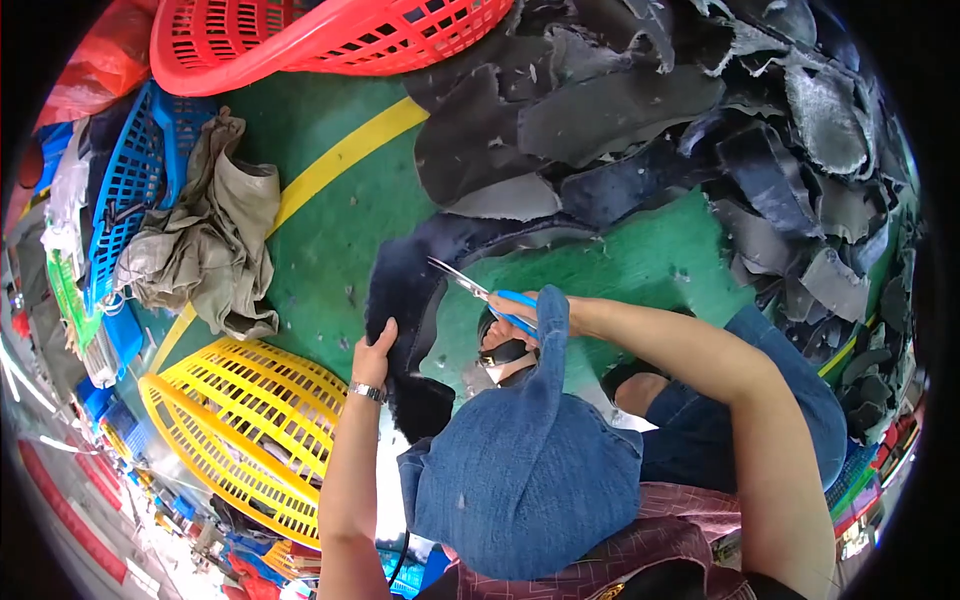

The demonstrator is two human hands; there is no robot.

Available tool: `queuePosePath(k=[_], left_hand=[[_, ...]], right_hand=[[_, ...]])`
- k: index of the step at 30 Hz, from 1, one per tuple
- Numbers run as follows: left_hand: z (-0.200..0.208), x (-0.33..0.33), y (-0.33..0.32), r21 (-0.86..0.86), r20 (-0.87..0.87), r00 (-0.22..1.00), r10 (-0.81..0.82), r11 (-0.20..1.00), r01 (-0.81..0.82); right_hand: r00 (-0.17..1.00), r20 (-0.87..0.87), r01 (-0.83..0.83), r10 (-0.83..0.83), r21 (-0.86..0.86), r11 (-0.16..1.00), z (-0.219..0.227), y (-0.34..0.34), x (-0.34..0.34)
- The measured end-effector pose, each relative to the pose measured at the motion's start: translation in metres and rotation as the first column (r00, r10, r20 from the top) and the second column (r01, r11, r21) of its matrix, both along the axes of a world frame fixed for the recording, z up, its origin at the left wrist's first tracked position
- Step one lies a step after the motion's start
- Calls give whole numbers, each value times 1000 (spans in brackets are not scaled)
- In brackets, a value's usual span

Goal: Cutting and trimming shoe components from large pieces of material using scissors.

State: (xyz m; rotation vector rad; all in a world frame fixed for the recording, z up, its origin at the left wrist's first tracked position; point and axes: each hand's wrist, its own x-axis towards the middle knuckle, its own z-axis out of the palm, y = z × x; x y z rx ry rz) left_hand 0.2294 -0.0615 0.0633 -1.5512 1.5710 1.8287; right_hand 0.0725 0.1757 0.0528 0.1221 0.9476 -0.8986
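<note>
My left hand [373,352] grips the edge of a dark blue fuzzy fabric piece [402,290] that curves over the green floor. My right hand [520,310] holds blue-handled scissors [478,290], blades open and pointing left toward the fabric's inner edge. A blue denim cloth [525,460] lies over my lap, partly hiding the right hand. A metal watch band sits on my left wrist.
A large heap of dark grey and navy fabric scraps [700,130] fills the upper right. A yellow basket [250,430] lies at lower left, a red basket [320,40] at top, a blue crate [130,190] and a grey-green cloth [205,240] at left. A yellow line crosses the floor [340,160].
</note>
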Motion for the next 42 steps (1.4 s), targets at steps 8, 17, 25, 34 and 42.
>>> queuePosePath(k=[8,17,25,34,42], left_hand=[[1,5,-3,46,46,999,17,999,-19],[36,9,4,-160,51,893,-447,879,449],[-61,-162,79,-735,-89,3,-996,68,675],[-62,-162,91,-619,161,42,-986,-68,783],[-21,-101,18,179,-261,814,-519,803,569]], right_hand=[[986,-72,131,-150,-219,967,-17,15,26],[981,-189,23,-43,-109,994,-6,52,16],[845,-526,261,-95,251,932,-4,157,-24],[770,-632,198,90,370,908,9,197,-36],[856,-491,-126,159,98,987,12,148,-4]])
